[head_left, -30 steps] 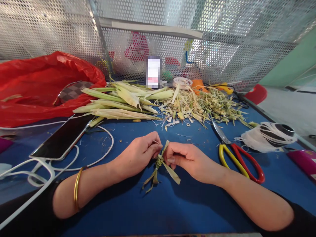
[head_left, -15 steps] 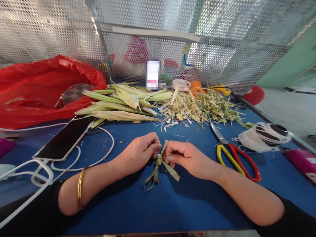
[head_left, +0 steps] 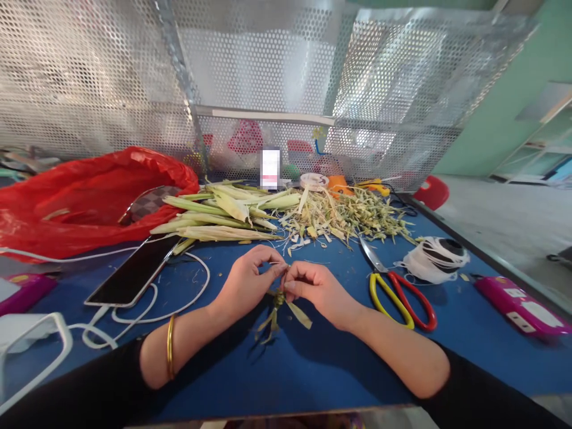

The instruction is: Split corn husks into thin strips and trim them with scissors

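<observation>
A small knotted corn husk figure, greenish, with strips fanning out below it, hangs between my hands over the blue tabletop. My left hand is closed in a pinch at its upper end, thumb against fingers. Close against it, my right hand pinches the same knotted piece from the right, the fingertips of both hands nearly touching. A pale flat strip sticks out below my right fingers. The fingers hide the top of the knot.
Corn husks and dried scraps lie along the back. Scissors and a white thread spool are to the right. On the left are a red plastic bag, a phone and white cables. A perforated metal panel stands behind.
The view has tilted up and shifted slightly. Both hands have drawn together at the top of the husk knot, and the strip that stood up between them no longer shows.
</observation>
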The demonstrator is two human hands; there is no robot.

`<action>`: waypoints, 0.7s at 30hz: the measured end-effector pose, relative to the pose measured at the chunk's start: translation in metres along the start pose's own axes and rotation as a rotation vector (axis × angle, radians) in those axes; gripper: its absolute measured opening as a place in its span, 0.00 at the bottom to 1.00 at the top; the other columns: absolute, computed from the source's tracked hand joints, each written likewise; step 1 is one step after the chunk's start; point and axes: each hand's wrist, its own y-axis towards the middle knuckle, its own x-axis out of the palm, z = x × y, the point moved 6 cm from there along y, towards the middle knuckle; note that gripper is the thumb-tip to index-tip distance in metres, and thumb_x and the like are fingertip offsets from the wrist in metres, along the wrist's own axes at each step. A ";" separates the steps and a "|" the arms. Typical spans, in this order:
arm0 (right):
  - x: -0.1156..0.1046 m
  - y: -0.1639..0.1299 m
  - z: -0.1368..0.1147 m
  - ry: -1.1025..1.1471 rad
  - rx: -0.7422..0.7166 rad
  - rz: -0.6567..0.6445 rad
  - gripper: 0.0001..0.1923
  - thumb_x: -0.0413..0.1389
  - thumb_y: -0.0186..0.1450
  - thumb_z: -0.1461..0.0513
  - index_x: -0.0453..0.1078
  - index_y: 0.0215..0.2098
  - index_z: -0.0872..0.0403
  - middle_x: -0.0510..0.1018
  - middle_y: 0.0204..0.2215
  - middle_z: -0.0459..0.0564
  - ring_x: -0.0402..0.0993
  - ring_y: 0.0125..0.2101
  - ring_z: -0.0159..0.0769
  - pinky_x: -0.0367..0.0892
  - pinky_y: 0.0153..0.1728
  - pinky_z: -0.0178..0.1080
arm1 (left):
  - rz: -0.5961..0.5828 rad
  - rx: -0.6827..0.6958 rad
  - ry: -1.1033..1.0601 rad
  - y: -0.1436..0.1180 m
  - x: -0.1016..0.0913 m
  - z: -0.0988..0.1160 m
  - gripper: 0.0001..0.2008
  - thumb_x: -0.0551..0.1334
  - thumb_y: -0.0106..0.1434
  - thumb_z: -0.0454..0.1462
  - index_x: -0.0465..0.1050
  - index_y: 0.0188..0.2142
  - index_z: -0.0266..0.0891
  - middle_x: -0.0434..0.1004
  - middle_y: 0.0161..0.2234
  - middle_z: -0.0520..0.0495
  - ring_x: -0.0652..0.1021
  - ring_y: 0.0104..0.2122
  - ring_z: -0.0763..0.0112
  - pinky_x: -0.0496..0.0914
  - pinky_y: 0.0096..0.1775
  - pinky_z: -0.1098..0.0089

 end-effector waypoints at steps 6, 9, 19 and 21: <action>-0.024 -0.003 -0.015 0.132 -0.115 0.234 0.06 0.59 0.57 0.61 0.69 0.24 0.54 0.72 0.25 0.44 0.67 0.28 0.31 0.61 0.35 0.37 | 0.126 -0.416 -0.268 -0.010 -0.002 -0.002 0.29 0.62 0.53 0.52 0.68 0.49 0.36 0.78 0.35 0.44 0.76 0.36 0.61 0.68 0.33 0.67; -0.029 -0.004 -0.015 0.183 -0.138 0.286 0.06 0.59 0.57 0.62 0.69 0.24 0.54 0.73 0.25 0.44 0.67 0.28 0.31 0.61 0.35 0.37 | -0.032 -0.488 -0.440 -0.017 0.015 0.004 0.37 0.67 0.50 0.49 0.60 0.55 0.35 0.79 0.34 0.44 0.78 0.36 0.62 0.68 0.36 0.66; -0.025 -0.004 -0.019 0.265 -0.174 0.251 0.05 0.59 0.56 0.62 0.69 0.23 0.54 0.73 0.24 0.44 0.67 0.28 0.31 0.61 0.34 0.36 | -0.159 -0.438 -0.587 -0.013 0.032 0.013 0.13 0.66 0.51 0.40 0.77 0.37 0.36 0.79 0.39 0.44 0.77 0.39 0.65 0.68 0.46 0.66; -0.024 -0.004 -0.018 0.274 -0.140 0.239 0.06 0.60 0.55 0.61 0.69 0.23 0.54 0.73 0.24 0.44 0.67 0.28 0.31 0.61 0.33 0.35 | -0.147 -0.441 -0.633 -0.013 0.033 0.013 0.13 0.67 0.51 0.40 0.78 0.36 0.36 0.79 0.38 0.44 0.77 0.38 0.65 0.69 0.45 0.66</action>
